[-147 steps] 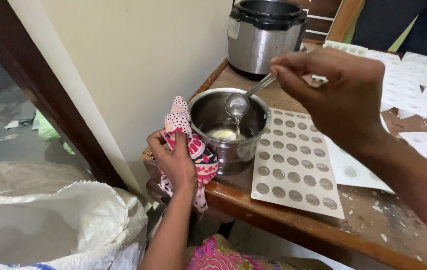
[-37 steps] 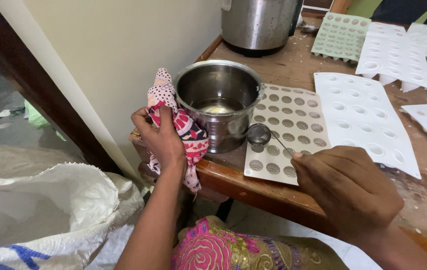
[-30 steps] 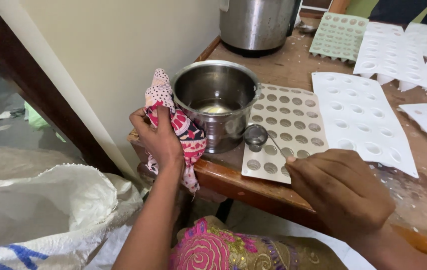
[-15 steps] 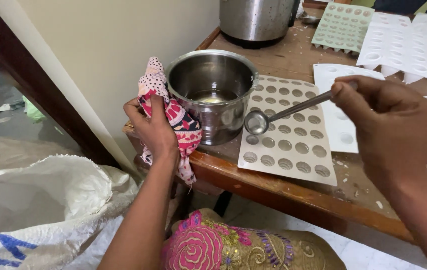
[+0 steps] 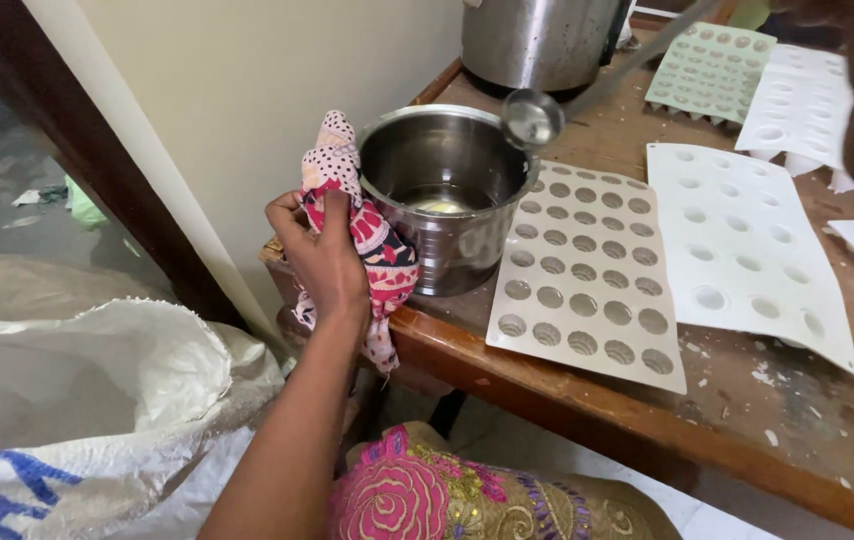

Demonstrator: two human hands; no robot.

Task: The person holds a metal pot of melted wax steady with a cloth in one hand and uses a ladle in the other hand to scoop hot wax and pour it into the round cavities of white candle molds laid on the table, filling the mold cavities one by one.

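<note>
The left hand (image 5: 322, 262) clamped a patterned red cloth (image 5: 362, 215) against the steel pot (image 5: 447, 195) while the right hand's grip, out of view, poised a small metal ladle (image 5: 532, 118) above its rim.

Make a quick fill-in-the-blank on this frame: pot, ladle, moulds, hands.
1. The left hand presses a patterned ____ against the steel pot.
2. The small ladle hangs above the pot's ____.
3. The mould tray nearest the pot has ____ cavities, not square ones.
4. The pot stands at the wooden table's ____, nearest the wall.

Missing words: cloth; rim; round; corner
</note>
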